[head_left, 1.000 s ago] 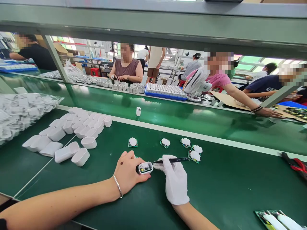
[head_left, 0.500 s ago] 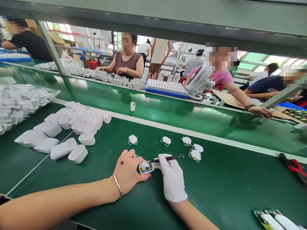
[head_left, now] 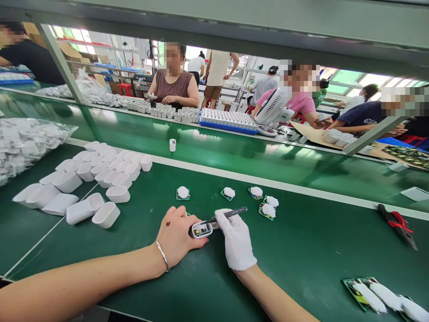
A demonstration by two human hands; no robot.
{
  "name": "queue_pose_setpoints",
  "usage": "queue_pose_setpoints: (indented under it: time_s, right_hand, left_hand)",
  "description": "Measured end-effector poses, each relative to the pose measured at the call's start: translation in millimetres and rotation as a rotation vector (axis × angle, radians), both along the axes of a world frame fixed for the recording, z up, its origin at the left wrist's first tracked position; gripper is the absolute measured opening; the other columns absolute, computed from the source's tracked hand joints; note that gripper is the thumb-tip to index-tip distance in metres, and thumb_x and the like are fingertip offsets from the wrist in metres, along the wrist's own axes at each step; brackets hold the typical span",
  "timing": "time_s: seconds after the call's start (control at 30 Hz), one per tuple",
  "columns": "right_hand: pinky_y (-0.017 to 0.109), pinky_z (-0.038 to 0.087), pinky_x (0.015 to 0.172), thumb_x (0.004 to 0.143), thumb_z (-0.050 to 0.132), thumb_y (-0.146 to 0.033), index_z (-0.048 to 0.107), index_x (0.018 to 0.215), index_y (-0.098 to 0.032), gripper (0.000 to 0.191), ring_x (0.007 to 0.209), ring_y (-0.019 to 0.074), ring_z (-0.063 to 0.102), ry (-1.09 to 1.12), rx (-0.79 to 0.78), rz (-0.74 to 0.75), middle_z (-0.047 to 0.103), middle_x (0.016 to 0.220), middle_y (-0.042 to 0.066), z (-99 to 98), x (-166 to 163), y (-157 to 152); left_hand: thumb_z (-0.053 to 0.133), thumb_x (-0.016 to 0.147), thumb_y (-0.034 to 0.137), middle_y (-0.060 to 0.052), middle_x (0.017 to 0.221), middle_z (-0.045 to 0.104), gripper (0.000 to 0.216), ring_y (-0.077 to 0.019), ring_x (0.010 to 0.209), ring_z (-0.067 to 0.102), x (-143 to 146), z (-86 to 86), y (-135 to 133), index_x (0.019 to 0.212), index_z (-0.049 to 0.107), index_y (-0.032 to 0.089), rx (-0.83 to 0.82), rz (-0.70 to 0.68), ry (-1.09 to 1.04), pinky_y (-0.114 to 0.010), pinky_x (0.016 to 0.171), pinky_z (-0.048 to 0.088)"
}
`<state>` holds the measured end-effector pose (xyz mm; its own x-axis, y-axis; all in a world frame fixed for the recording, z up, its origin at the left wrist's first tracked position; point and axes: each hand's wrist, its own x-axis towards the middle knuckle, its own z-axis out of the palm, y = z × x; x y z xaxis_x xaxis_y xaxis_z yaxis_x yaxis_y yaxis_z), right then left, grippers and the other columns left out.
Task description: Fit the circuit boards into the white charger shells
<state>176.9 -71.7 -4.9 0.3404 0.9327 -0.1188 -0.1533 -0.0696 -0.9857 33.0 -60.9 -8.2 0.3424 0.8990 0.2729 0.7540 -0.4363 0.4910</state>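
1. Head view: a green bench (head_left: 301, 250) fills the lower frame, and a glossy belt (head_left: 268, 165) crosses the middle. Other people sit at work beyond it along the top.
2. At the left edge lies a clear bag (head_left: 27, 143) stuffed with white parts.
3. Right of the bag, at centre left, empty shells (head_left: 100, 172) stand in loose rows, mouths up or on their sides. None of them is filled, as far as can be seen.
4. Just above centre, five boards (head_left: 229, 192) with white caps lie loose in a row, well apart from the rows of housings.
5. Red cutters (head_left: 397, 221) lie untouched at the right edge.
6. Left hand (head_left: 176, 235), bare, sits at lower centre. Its fingers curl round one shell (head_left: 201, 230), pinning it on its side against the mat.
7. Right hand (head_left: 236, 241), gloved, touches that housing's far end. Its fingers pinch tweezers (head_left: 228, 214).
8. Tweezer tips reach into the open mouth, where a board already shows inside. Whether the tips grip anything cannot be told.
9. Judging by this, one unit is partly fitted, with five inserts and most housings left.
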Motion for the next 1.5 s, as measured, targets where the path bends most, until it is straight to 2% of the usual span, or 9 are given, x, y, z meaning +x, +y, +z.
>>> queue_pose_setpoints:
  time_s: [0.27,0.57,0.77,0.93,1.1,1.27,1.37,1.43,1.5]
  right_hand:
    - [0.029,0.043,0.057,0.062,0.071,-0.048,0.059,0.071,-0.017,0.035,0.051,0.0142,0.053,-0.054,0.090,-0.170,0.058,0.055,-0.003,-1.2,8,-3]
    - [0.030,0.046,0.060,0.061,0.071,-0.044,0.061,0.071,-0.018,0.029,0.057,0.0149,0.056,-0.011,0.034,-0.099,0.062,0.062,-0.002,-0.3,-6,-4]
    - [0.029,0.044,0.057,0.063,0.070,-0.046,0.060,0.070,-0.018,0.031,0.052,0.0137,0.052,-0.062,0.087,-0.181,0.057,0.053,-0.003,-1.0,3,-2]
    - [0.030,0.046,0.057,0.064,0.069,-0.045,0.061,0.071,-0.018,0.029,0.053,0.0145,0.054,-0.065,0.063,-0.137,0.059,0.057,-0.002,-0.1,-2,-2]
    - [0.029,0.045,0.058,0.067,0.066,-0.045,0.061,0.072,-0.018,0.028,0.054,0.0147,0.054,-0.080,0.060,-0.158,0.057,0.055,-0.002,0.7,-2,-4]
    - [0.031,0.046,0.061,0.066,0.068,-0.045,0.060,0.074,-0.018,0.029,0.057,0.0155,0.056,-0.064,0.051,-0.125,0.061,0.061,-0.001,-4.9,-1,-2]
    - [0.032,0.047,0.066,0.073,0.062,-0.045,0.059,0.077,-0.018,0.028,0.061,0.0155,0.057,-0.110,0.146,-0.172,0.061,0.064,-0.001,-5.4,9,2]
    - [0.035,0.047,0.072,0.078,0.056,-0.046,0.058,0.079,-0.019,0.026,0.066,0.0159,0.059,-0.157,0.251,-0.186,0.061,0.070,0.000,0.6,17,4]
    - [0.036,0.048,0.074,0.080,0.054,-0.043,0.059,0.080,-0.021,0.022,0.070,0.0163,0.059,-0.258,0.308,-0.085,0.062,0.077,0.001,10.7,21,2]
  left_hand:
    - [0.074,0.061,0.036,0.001,0.061,0.051,0.017,-0.0147,0.062,0.044,-1,-1.4,0,0.074,0.072,0.026,0.006,0.029,-0.006,-0.030,0.065,0.035]
    - [0.072,0.063,0.035,0.002,0.058,0.051,0.014,-0.0148,0.063,0.046,0,1.1,0,0.071,0.070,0.024,0.018,0.000,-0.007,-0.030,0.065,0.034]
    - [0.072,0.063,0.035,0.002,0.058,0.052,0.014,-0.0141,0.061,0.045,0,0.3,0,0.070,0.070,0.024,0.041,0.004,-0.005,-0.030,0.066,0.035]
    - [0.073,0.062,0.035,0.002,0.059,0.051,0.015,-0.0137,0.060,0.045,0,-2.0,-1,0.070,0.070,0.023,0.044,0.021,-0.019,-0.030,0.066,0.035]
    - [0.074,0.061,0.036,0.001,0.060,0.051,0.015,-0.0137,0.060,0.044,0,-1.2,0,0.070,0.070,0.024,0.047,0.021,-0.008,-0.030,0.065,0.035]
    - [0.073,0.061,0.036,0.001,0.060,0.050,0.015,-0.0144,0.061,0.045,1,-0.5,0,0.069,0.070,0.024,0.028,0.029,-0.012,-0.031,0.066,0.035]
    - [0.074,0.061,0.041,0.001,0.062,0.052,0.020,-0.0152,0.063,0.046,0,0.1,-3,0.071,0.070,0.024,0.027,0.016,-0.022,-0.031,0.067,0.036]
    - [0.076,0.057,0.048,0.001,0.065,0.055,0.032,-0.0165,0.066,0.048,-3,2.4,-3,0.079,0.070,0.024,0.021,0.008,-0.051,-0.032,0.069,0.037]
    - [0.073,0.062,0.051,-0.001,0.070,0.061,0.035,-0.0176,0.070,0.050,-10,6.5,2,0.083,0.070,0.025,0.038,0.010,-0.106,-0.032,0.071,0.038]
